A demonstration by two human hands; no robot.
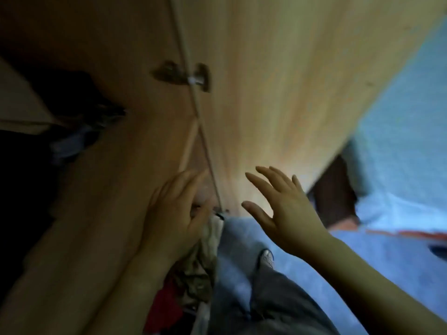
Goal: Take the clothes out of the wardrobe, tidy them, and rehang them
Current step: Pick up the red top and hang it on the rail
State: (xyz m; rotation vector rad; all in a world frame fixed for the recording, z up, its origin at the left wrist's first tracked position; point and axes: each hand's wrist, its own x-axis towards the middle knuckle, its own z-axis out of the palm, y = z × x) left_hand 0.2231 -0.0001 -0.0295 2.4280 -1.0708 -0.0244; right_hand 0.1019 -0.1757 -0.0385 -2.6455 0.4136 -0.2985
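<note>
Evidently, head view: our right hand (283, 213) empty, fingers spread, near pale wooden wardrobe door (278, 93). Left hand (174, 213) blurred at door seam, fingers seemingly straight. Crumpled beige-and-red clothes (200, 269) bunched near, below left hand. Risk: swinging door pinches fingers; bunched clothes snag, spill.

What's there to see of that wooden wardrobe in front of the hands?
The wardrobe is light orange-toned wood, blurred and seen steeply from close. Its left door and right door meet at a narrow seam, a dark handle either side. The left hand lies at the seam low down; contact is unclear. The right hand, fingers spread, hovers before the right door. Crumpled clothes show at its foot.
</note>
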